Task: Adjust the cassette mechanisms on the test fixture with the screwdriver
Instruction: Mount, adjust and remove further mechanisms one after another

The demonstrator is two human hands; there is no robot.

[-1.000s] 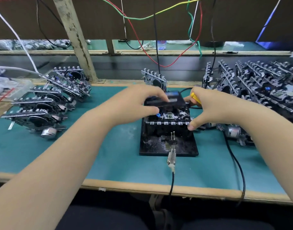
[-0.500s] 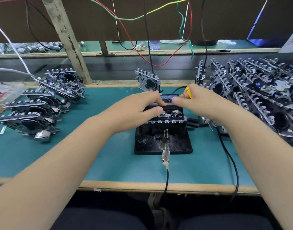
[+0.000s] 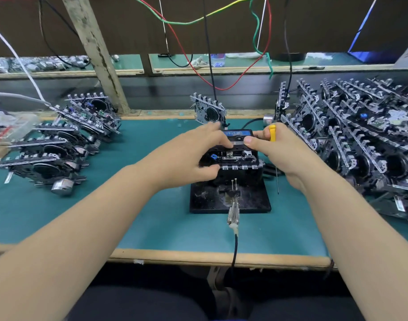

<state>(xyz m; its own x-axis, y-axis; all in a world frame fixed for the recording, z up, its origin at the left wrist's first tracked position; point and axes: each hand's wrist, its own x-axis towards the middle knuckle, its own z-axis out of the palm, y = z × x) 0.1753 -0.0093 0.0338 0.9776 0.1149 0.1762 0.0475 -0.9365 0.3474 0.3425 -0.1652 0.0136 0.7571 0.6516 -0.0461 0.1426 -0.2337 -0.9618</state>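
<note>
Mid-bench, nearer the back edge, a black test fixture point(image 3: 230, 200) holds a cassette mechanism point(image 3: 235, 159). The left hand point(image 3: 189, 156) lies on it, fingers extended over a cassette point(image 3: 239, 135). The right hand point(image 3: 281, 151) grips a yellow screwdriver point(image 3: 272, 133), thumb pressing the cassette.

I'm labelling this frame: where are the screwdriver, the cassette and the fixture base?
screwdriver point(image 3: 272, 133): head view, on its yellow handle.
cassette point(image 3: 237, 133): head view, on its blue label.
fixture base point(image 3: 251, 200): head view, on the bare black plate.
</note>
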